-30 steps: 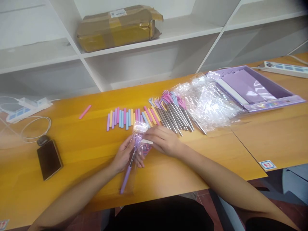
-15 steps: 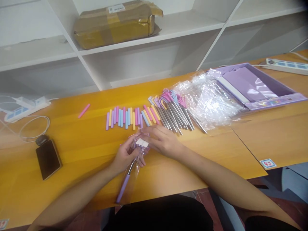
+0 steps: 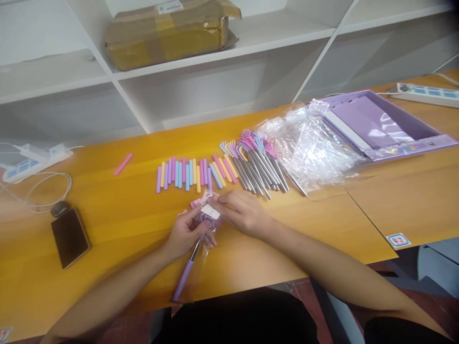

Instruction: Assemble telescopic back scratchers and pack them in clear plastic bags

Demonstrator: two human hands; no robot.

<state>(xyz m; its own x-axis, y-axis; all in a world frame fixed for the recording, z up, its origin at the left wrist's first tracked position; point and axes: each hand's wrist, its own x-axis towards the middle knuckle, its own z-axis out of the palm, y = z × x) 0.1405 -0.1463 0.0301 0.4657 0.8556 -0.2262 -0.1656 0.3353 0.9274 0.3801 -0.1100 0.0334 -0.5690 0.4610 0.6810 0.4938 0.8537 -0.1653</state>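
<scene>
A back scratcher (image 3: pixel 183 281) with a purple handle and metal shaft lies inside a clear plastic bag (image 3: pixel 198 267). My left hand (image 3: pixel 186 233) is closed around the bagged scratcher near its purple head, which the fingers partly hide. My right hand (image 3: pixel 244 210) pinches the upper end of the bag beside a white label (image 3: pixel 210 211). Just beyond my hands is a row of coloured handle sleeves (image 3: pixel 186 173) in purple, yellow, pink and blue. To their right lies a pile of metal scratcher rods (image 3: pixel 263 167) with coloured claw heads.
Crumpled clear bags (image 3: pixel 311 148) lie beside a purple box (image 3: pixel 390 122) at the right. A phone (image 3: pixel 71 238), a power strip (image 3: pixel 36 162) with cables and one pink sleeve (image 3: pixel 124 164) are on the left. Behind the table, a shelf (image 3: pixel 215 91) holds a taped carton (image 3: pixel 168 36).
My right hand's fingers have shifted slightly on the bag's upper end, and more of the white label and bag top shows. My left hand keeps its hold.
</scene>
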